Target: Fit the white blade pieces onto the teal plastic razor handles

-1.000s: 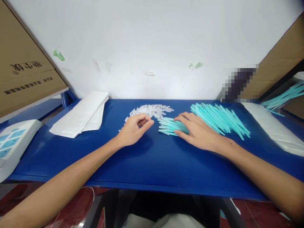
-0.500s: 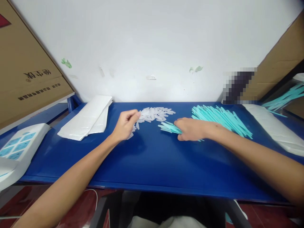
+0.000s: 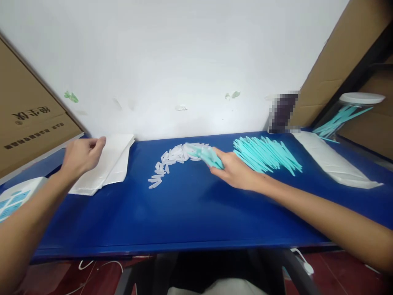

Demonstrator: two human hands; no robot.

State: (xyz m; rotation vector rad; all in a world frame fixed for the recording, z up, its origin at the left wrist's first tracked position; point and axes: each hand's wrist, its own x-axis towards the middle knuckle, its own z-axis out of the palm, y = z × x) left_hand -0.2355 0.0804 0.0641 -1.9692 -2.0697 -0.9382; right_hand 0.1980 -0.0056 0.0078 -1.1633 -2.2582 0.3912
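Observation:
My right hand (image 3: pixel 230 166) is closed around a bundle of teal sticks (image 3: pixel 207 155), raised over the table. Their far ends point left and overlap my view of a pile of small translucent white pieces (image 3: pixel 176 155), shaped like short caps. A few of those pieces trail toward the front left. Just right of my right hand lies a larger spread of teal sticks (image 3: pixel 267 153). My left hand (image 3: pixel 82 155) is at the left, above white padded envelopes (image 3: pixel 115 159). Its fingers are curled in with the thumb against them; what is inside, if anything, is hidden.
The blue table (image 3: pixel 172 217) meets a white wall. Cardboard boxes (image 3: pixel 33 119) stand at left and right. At the right lie another white envelope (image 3: pixel 334 159) and a clear jar with a white lid (image 3: pixel 362 98) and teal sticks. A white device with blue labels (image 3: pixel 18 196) sits front left.
My left hand has moved left from the white pieces to above the envelopes. My right hand has lifted the bundle of teal sticks off the table. The view has shifted right.

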